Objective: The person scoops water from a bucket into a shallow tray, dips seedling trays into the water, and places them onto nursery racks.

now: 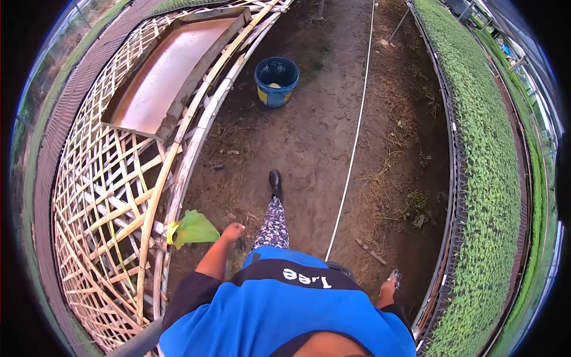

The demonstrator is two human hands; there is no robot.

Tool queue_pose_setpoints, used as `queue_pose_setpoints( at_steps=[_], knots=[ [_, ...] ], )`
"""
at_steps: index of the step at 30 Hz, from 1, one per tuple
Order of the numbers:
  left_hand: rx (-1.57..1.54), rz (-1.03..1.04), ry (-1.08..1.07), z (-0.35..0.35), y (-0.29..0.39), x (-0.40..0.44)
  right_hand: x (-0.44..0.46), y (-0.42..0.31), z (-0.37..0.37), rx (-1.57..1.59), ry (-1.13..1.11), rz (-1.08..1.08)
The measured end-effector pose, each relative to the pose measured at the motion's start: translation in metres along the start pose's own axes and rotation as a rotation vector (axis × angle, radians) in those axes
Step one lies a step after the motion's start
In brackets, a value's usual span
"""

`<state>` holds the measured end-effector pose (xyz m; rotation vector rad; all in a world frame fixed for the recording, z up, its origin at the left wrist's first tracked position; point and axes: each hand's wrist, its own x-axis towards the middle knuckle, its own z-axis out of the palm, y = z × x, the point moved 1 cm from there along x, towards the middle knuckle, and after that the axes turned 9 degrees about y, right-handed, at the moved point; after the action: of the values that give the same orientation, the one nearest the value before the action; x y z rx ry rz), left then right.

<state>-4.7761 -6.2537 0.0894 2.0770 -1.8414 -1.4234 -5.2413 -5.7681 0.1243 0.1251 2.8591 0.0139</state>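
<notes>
My left hand [234, 231] hangs low beside my leg, its fingers curled together, and what they hold, if anything, is too small to make out. Near it, a green plastic bag [195, 228] with a yellow tied end lies at the edge of the bamboo lattice [113, 202]. At my other side, my right hand [388, 288] is lowered over the dirt, with something small, clear and shiny at its fingertips. A dark boot [275, 182] on one of my legs is on the dirt path.
A blue bucket [273, 98] stands on the dirt path [315, 143]. A tray of brownish liquid [178, 65] rests on the lattice. A white hose [355, 143] runs along the path. Green seedlings [485, 149] fill a long bench at the right.
</notes>
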Motion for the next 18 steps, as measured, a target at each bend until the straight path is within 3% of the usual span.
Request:
queue_pose_setpoints(
  at_steps=[2, 3, 5, 9, 11, 14, 15, 18],
  knots=[
    [0.011, -0.045, -0.15, 0.007, 0.056, 0.063, 0.031, -0.12, -0.021, 0.052, -0.067, -0.084],
    [0.021, -0.003, -0.131, 0.013, 0.091, 0.095, 0.05, -0.184, -0.026, 0.002, -0.114, -0.08],
    [0.097, 0.129, -0.075, 0.024, 0.168, 0.165, 0.079, -0.307, -0.024, 0.016, -0.106, -0.312],
    [-0.186, 0.183, -0.157, 0.035, 0.338, 0.282, 0.089, -0.575, -0.031, 0.001, -0.18, -0.68],
    [-0.304, 0.184, -0.172, 0.042, 0.399, 0.345, 0.065, -0.709, -0.05, 0.046, -0.296, -0.745],
    [-0.414, 0.214, -0.146, 0.04, 0.455, 0.418, 0.046, -0.868, -0.036, 0.09, -0.279, -0.941],
    [-0.444, 0.225, -0.137, 0.039, 0.465, 0.432, 0.038, -0.912, -0.033, 0.132, -0.381, -0.895],
    [-0.591, 0.009, -0.247, 0.022, 0.482, 0.445, 0.017, -1.021, -0.023, 0.123, -0.373, -0.939]
  ],
)
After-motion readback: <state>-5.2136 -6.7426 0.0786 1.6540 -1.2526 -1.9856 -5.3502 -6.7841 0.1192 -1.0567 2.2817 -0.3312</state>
